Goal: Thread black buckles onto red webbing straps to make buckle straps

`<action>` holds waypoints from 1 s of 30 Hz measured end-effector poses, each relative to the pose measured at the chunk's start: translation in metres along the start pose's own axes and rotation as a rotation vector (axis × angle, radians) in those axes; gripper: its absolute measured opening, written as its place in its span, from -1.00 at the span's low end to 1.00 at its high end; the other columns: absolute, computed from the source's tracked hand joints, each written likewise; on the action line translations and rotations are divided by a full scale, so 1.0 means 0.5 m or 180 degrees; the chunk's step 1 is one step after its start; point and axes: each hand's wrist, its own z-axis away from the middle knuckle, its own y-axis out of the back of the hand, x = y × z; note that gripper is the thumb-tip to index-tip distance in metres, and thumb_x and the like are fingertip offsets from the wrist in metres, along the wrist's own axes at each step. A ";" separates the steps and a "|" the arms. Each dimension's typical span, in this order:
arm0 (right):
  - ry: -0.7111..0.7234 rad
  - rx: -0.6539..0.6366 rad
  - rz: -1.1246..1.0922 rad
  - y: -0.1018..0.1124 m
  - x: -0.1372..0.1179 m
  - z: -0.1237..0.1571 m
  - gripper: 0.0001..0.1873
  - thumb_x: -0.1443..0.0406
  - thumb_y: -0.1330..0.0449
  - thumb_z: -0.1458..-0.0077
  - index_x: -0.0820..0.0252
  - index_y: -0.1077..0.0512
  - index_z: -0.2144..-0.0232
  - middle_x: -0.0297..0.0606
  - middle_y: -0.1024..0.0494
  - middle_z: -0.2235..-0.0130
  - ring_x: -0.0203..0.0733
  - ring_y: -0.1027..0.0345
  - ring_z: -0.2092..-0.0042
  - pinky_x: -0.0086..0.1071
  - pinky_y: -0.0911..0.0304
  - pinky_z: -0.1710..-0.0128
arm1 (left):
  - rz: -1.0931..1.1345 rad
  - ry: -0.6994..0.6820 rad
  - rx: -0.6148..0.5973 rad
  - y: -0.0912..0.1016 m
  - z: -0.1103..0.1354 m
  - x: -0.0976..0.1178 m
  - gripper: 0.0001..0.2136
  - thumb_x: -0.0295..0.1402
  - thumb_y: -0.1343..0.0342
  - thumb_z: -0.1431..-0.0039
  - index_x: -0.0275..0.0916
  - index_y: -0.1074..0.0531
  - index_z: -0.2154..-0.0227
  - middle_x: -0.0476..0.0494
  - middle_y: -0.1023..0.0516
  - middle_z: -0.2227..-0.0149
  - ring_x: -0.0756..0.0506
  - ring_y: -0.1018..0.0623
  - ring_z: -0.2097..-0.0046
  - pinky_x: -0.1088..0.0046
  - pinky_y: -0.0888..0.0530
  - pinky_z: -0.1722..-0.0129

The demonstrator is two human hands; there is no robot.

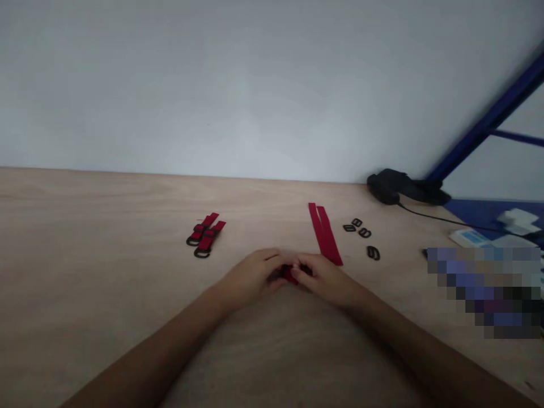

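My left hand [253, 275] and my right hand [325, 277] meet at the middle of the wooden table [85, 272], fingers curled together around a small piece of red strap [290, 275] with something dark on it. Only a sliver of that strap shows between the fingers. Just beyond my right hand lie two loose red straps [323, 232], side by side. Several black buckle rings [361, 233] lie to their right. To the left, two short red straps fitted with black rings [204, 234] rest on the table.
A black device with a cable [399, 187] sits at the back right by the wall. A blue frame [488, 122] and white and blue items [510, 226] are at the far right, beside a blurred patch.
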 end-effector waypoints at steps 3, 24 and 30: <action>0.0019 -0.0118 -0.0027 0.003 -0.001 0.003 -0.81 0.27 -0.05 -0.17 0.19 -0.29 0.48 -0.39 -0.34 0.48 -0.30 -0.19 0.44 -0.46 -0.06 0.46 | -0.0314 -0.0020 -0.0122 0.007 0.003 -0.002 -0.76 -0.42 -0.10 -0.18 -0.27 -0.40 0.08 -0.22 -0.45 0.12 -0.16 -0.44 0.07 0.31 -0.41 0.04; 0.0218 0.0254 -0.0712 -0.010 0.001 0.002 -0.53 0.25 -0.28 -0.04 0.16 -0.41 -0.03 -0.21 -0.57 0.13 -0.11 -0.45 0.16 -0.27 -0.34 0.16 | 0.2403 0.0728 0.0618 -0.015 0.006 -0.022 -0.59 -0.42 -0.21 -0.04 -0.24 -0.28 0.03 -0.13 -0.52 0.18 -0.11 -0.55 0.14 0.36 -0.49 0.11; 0.0230 0.0281 -0.0617 0.006 0.011 -0.003 -0.76 0.31 -0.12 -0.14 0.18 -0.54 0.18 -0.23 -0.61 0.18 -0.12 -0.47 0.17 -0.29 -0.32 0.16 | 0.1735 0.0341 0.0593 -0.005 0.013 -0.019 -0.17 -0.47 -0.23 -0.03 -0.08 0.14 -0.27 -0.16 -0.45 0.04 -0.11 -0.51 0.02 0.28 -0.41 -0.04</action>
